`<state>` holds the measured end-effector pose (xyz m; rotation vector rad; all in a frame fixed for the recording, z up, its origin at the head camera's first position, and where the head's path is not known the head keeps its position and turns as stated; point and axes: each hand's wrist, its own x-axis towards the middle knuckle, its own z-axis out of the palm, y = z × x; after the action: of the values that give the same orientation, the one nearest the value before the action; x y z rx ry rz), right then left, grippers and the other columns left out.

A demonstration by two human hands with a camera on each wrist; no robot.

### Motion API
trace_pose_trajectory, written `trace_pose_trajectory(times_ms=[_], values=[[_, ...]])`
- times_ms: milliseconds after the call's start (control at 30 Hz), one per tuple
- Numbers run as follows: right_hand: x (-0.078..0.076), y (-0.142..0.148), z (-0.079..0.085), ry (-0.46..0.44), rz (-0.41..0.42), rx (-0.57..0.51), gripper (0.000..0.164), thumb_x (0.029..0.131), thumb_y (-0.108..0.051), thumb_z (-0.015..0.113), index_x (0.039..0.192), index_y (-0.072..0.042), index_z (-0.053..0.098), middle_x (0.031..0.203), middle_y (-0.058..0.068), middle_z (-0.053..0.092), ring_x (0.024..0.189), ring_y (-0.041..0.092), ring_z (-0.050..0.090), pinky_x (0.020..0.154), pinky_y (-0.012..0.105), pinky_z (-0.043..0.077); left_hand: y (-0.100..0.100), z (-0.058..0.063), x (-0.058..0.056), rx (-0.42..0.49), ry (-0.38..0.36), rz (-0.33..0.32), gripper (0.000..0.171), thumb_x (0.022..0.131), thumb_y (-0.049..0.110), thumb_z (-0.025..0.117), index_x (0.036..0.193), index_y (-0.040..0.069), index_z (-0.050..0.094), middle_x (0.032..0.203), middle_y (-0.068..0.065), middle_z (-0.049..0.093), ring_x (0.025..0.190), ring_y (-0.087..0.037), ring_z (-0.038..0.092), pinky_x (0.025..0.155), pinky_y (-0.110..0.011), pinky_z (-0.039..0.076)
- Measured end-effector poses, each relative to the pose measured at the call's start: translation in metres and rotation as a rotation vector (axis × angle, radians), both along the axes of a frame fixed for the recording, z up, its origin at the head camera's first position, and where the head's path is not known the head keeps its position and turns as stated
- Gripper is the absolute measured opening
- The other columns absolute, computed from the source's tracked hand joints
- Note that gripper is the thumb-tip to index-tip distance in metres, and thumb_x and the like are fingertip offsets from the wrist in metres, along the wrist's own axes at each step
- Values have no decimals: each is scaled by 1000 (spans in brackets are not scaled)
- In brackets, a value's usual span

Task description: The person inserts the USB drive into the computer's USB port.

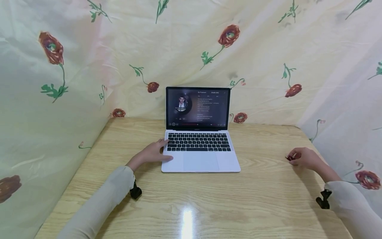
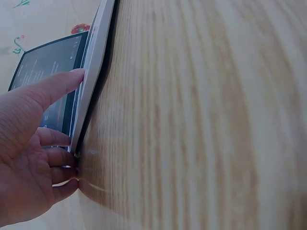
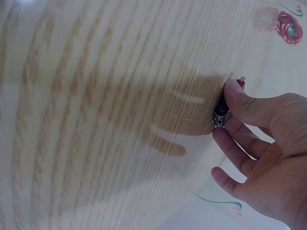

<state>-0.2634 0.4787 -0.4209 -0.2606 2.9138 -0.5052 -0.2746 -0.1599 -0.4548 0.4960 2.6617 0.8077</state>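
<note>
A silver laptop (image 1: 201, 161) stands unfolded on the wooden table, its lit screen showing a music player with lyrics. My left hand (image 1: 153, 151) rests at the laptop's left side. In the left wrist view its thumb (image 2: 62, 86) lies over the palm rest, and the other fingers reach the side edge, fairly straight. Far to the right, my right hand (image 1: 304, 158) pinches a small red-and-silver USB stick (image 3: 222, 113) between thumb and fingers, close over the tabletop. Part of the stick is hidden behind the thumb.
The wooden table (image 1: 191, 192) carries the laptop near its back edge. Flower-printed cloth (image 1: 185, 43) hangs behind and along both sides, close to the right hand. A black wrist strap (image 1: 135, 191) shows at the left sleeve, another strap (image 1: 324, 199) at the right.
</note>
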Motion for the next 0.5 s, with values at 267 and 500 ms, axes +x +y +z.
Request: trace_pose_trajectory(times_ms=[267,500], values=[[1,-2,-3,24,6,12,15,87,-7,77,96,1,69,80,7,67,71,14,55,61,29,41,-1,0,1,9,6,-9,96,91,52,72,161,5,27,166,-30,17,154,-46,22,124,-57,26],[1,-4,-6,44,-2,23,12,87,-6,75,95,1,68,78,7,65,69,14,54,62,31,41,-3,-4,2,18,18,-8,95,92,53,70,161,7,27,167,-28,17,155,-45,21,124,-58,25]])
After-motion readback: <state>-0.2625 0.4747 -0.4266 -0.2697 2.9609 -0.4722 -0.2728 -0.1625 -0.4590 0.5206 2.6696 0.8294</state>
